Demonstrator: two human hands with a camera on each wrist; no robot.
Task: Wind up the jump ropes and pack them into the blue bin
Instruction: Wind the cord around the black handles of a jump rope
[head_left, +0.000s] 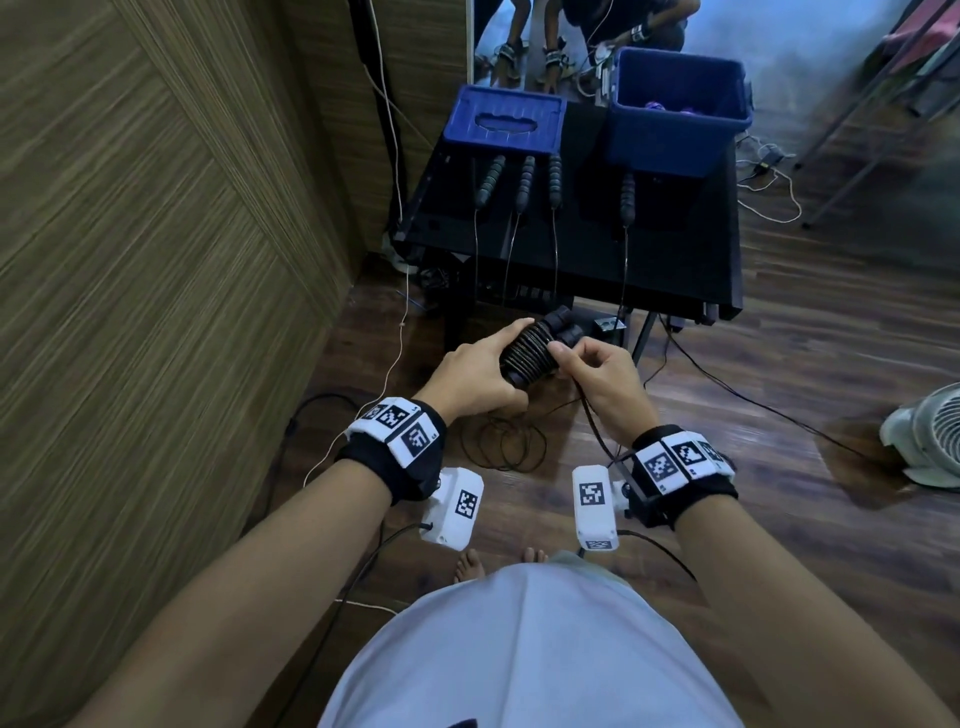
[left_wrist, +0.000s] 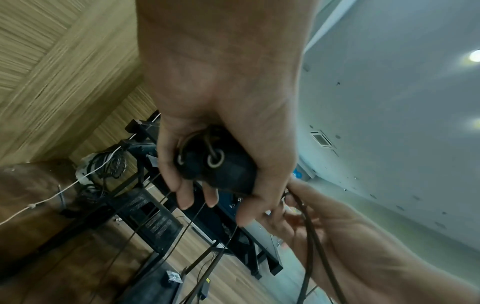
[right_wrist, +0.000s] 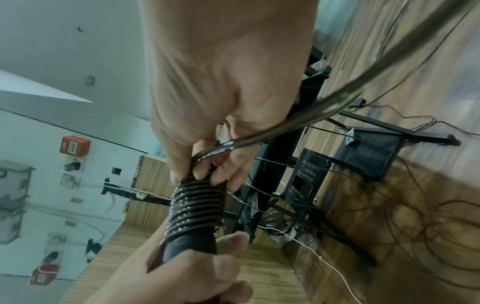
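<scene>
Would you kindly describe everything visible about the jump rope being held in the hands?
The jump rope is black, its two handles held side by side as a core with glossy cord coiled tightly round them in neat turns. The left hand grips the bundle's near end; the right hand pinches the cord at the far end. The unwound cord trails down in loose loops to the wooden floor.

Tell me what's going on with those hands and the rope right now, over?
Left hand grips the paired handles. Right hand pinches the cord, winding it on. Loose cord still coiled on the floor. Blue bin open, nothing blocking.
</scene>
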